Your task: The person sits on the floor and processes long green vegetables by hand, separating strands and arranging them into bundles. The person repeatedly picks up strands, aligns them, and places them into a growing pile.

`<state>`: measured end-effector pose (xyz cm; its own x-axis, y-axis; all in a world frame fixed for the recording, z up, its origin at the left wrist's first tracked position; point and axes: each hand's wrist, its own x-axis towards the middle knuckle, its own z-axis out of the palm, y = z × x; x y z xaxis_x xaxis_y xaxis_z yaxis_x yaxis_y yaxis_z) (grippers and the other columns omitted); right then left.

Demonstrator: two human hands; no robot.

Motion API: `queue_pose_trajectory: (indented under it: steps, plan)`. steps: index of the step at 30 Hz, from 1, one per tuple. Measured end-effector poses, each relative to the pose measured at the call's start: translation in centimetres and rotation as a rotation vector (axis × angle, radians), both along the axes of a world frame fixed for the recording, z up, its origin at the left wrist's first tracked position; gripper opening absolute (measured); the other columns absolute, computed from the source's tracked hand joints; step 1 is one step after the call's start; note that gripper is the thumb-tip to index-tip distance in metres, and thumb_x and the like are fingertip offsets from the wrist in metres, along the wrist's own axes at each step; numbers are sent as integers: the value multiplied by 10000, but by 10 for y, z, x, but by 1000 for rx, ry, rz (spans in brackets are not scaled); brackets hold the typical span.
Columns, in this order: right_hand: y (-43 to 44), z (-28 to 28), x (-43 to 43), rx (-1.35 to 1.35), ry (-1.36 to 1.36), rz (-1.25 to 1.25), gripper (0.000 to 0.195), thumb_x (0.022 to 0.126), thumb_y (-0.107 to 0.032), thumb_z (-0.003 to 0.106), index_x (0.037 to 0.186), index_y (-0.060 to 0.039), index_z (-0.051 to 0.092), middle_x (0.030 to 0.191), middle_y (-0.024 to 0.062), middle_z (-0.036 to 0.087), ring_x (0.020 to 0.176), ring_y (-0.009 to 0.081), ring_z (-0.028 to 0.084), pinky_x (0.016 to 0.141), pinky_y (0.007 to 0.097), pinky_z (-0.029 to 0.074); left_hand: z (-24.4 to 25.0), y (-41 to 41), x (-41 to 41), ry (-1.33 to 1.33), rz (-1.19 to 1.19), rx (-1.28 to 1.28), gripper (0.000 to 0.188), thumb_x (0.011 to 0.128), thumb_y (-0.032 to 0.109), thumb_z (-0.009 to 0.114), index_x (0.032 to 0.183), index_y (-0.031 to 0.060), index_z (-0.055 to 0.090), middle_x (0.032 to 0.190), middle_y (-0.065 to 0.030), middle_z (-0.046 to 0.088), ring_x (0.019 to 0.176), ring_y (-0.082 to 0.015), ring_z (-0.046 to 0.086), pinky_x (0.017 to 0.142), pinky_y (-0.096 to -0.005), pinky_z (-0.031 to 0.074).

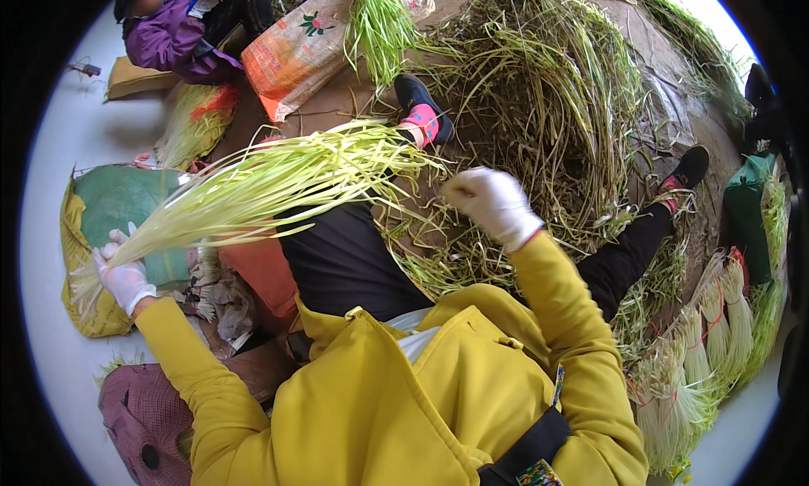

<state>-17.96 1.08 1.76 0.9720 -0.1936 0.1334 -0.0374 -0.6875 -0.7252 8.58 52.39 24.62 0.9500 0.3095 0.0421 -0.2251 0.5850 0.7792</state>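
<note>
My left hand (123, 274), in a white glove, grips a bunch of pale yellow-green leaves (278, 182), likely blanched garlic chives, by its white stem ends. The loose leaf tips stretch to the right over my left leg. My right hand (492, 206), also gloved in white, is raised past the leaf tips and apart from them. Its fingers are curled in, slightly blurred, and nothing shows in them. Under the bunch, near my left hand, lies a green sack (126, 201).
A big heap of withered leaves (550, 94) lies between my feet. Tied bundles (695, 353) stand at the right. Ahead are an orange-and-white woven sack (297, 50) and a leafy bunch (379, 31). A co-worker in a purple jacket (170, 31) sits at the upper left.
</note>
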Motion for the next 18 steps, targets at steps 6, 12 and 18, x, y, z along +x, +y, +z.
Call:
queue_pose_trajectory:
  steps: [6,12,18]
  plan:
    - [91,-28,29,978,159,195,190,939,-214,602,945,-29,650,640,-10,578,489,67,492,469,218,409,-11,-11,-25,1,44,-37,339,930,250,504,647,90,405,532,-33,360,761,-293,567,1079,-571,284]
    - [70,-95,18,-117,646,368,262,895,-239,518,966,-63,699,952,170,677,887,326,654,786,389,527,-40,-3,-36,8,-6,-143,335,915,237,525,637,77,429,545,-31,392,784,-277,561,1097,-553,265]
    - [10,-25,-14,97,257,-212,61,801,-95,719,844,-57,700,724,90,681,638,159,646,612,252,519,-55,-4,-32,7,-34,-182,337,916,248,521,641,77,429,563,-23,413,801,-273,561,1102,-550,249]
